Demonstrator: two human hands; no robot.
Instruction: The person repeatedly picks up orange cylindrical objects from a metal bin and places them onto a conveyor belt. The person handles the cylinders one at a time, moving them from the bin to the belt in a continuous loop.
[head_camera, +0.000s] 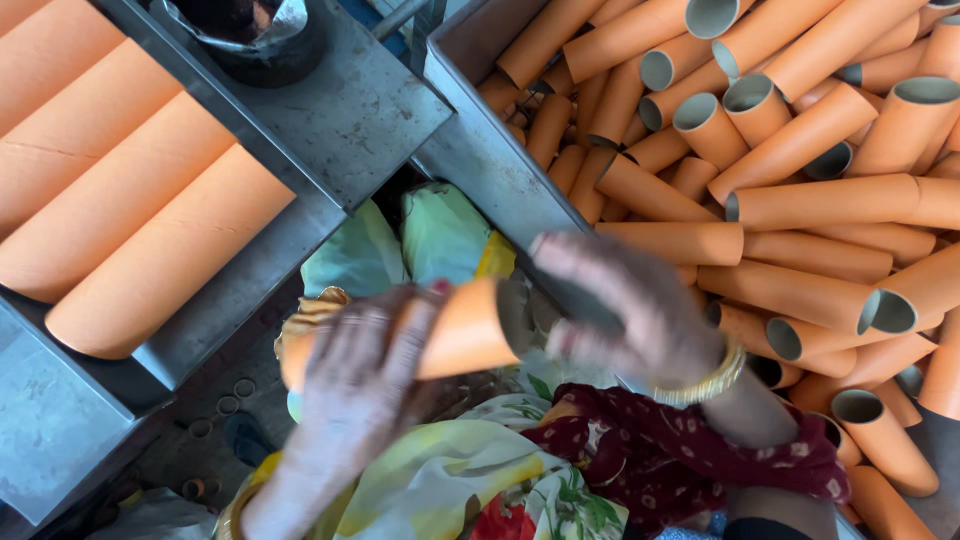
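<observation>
My left hand (362, 372) grips an orange cardboard tube (462, 330) held roughly level above my lap, its open end pointing right. My right hand (628, 300), blurred and wearing a gold bangle (712, 378), hovers just right of that open end with its fingers spread, touching or nearly touching it; I cannot tell which. It holds nothing I can see. My lap is covered in floral cloth (470, 480).
A metal bin (480, 150) at the right is heaped with several short orange tubes (800, 200). Long orange tubes (130, 200) lie side by side in a metal tray at the left. A dark pot (255, 40) stands on a grey plate at the top. Bags lie below.
</observation>
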